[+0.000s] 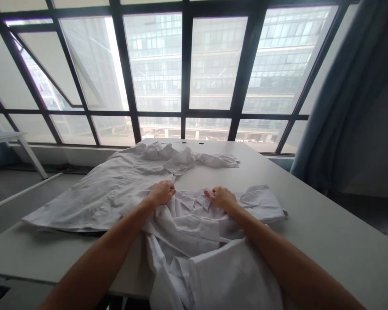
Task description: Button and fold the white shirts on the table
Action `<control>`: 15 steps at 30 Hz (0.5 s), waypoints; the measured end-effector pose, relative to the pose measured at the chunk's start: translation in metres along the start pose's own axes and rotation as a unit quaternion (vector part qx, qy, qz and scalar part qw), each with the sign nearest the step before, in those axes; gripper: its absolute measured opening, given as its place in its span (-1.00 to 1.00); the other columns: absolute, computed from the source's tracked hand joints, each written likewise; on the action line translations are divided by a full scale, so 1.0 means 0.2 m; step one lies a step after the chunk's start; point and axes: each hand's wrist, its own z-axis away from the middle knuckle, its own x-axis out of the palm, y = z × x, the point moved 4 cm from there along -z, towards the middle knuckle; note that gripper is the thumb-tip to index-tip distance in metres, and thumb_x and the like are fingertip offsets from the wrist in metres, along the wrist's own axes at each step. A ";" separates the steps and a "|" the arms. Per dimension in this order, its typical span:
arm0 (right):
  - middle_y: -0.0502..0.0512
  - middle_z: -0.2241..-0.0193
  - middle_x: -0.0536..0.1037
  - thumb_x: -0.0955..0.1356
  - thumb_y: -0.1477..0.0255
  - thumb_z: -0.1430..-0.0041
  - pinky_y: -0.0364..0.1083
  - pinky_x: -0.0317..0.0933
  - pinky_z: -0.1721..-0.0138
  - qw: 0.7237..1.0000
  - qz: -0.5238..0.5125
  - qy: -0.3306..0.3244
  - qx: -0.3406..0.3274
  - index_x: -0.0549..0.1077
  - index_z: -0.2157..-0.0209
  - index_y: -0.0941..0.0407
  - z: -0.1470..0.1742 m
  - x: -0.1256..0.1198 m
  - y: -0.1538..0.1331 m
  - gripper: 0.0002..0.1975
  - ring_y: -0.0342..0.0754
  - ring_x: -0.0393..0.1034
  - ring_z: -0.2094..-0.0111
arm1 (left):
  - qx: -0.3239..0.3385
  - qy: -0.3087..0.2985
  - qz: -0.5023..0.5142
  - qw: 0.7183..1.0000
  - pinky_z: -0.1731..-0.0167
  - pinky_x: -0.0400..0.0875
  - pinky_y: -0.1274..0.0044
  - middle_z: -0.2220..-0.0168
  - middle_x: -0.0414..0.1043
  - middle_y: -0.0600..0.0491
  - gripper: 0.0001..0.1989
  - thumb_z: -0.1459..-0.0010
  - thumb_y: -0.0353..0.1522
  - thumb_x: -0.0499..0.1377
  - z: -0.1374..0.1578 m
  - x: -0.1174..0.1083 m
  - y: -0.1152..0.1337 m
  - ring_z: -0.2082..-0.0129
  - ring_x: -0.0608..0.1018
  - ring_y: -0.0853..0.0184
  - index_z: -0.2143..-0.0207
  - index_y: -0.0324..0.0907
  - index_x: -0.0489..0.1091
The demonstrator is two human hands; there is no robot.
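Observation:
A white collared shirt (197, 228) lies crumpled in front of me, its lower part hanging over the near table edge. My left hand (162, 192) is closed on the cloth left of the collar (194, 201). To the right of the collar, my right hand (222, 198) grips the same shirt with curled fingers. One sleeve (261, 202) stretches out beyond my right hand. Against my left hand lies a second white garment (93, 193), spread wide and wrinkled, with a sleeve (216, 160) reaching right across the far part of the table.
The white table (313, 228) runs toward large dark-framed windows (184, 64). Two dark round holes (201, 143) mark its far end. A blue-grey curtain (330, 99) hangs at the right. Another white table (6, 137) stands at the left.

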 end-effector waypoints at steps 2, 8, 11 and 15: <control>0.29 0.29 0.61 0.36 0.20 -0.17 -0.08 0.18 0.30 1.000 0.004 -0.005 -0.006 0.52 0.37 0.14 -0.02 0.04 0.01 -0.72 0.08 0.48 0.25 | 0.042 0.025 0.041 0.998 -0.02 0.31 0.42 0.12 0.54 -0.09 -0.82 -0.20 -0.31 0.12 0.00 -0.01 0.03 0.02 0.51 0.15 0.29 -0.16 0.51; 0.12 0.36 0.56 0.33 0.41 -0.04 -0.11 0.21 0.31 0.965 -0.213 0.123 -0.095 0.36 0.38 0.09 -0.03 -0.07 0.04 -0.93 -0.03 0.41 0.36 | 0.009 0.115 0.190 0.975 0.32 0.32 0.53 0.44 0.51 0.03 -0.59 -0.32 -0.17 -0.09 0.02 -0.11 0.03 0.40 0.51 0.28 0.35 -0.17 0.46; 0.14 0.32 0.54 0.29 0.45 0.09 -0.11 0.23 0.34 0.924 -0.300 0.166 -0.170 0.20 0.51 0.05 0.00 -0.17 0.03 -0.89 -0.02 0.39 0.33 | -0.039 0.033 0.168 0.984 0.37 0.27 0.51 0.64 0.40 0.03 -0.34 -0.30 0.02 -0.18 0.02 -0.12 0.02 0.53 0.46 0.28 0.64 -0.14 0.39; 0.21 0.24 0.56 0.27 0.49 0.19 -0.09 0.26 0.30 0.900 -0.332 0.143 -0.243 0.08 0.60 0.03 0.07 -0.23 -0.01 -0.80 0.02 0.40 0.25 | -0.045 -0.075 0.184 0.979 0.49 0.20 0.54 0.69 0.36 0.04 -0.31 -0.14 0.19 -0.08 0.04 -0.06 0.06 0.57 0.44 0.30 0.68 -0.15 0.37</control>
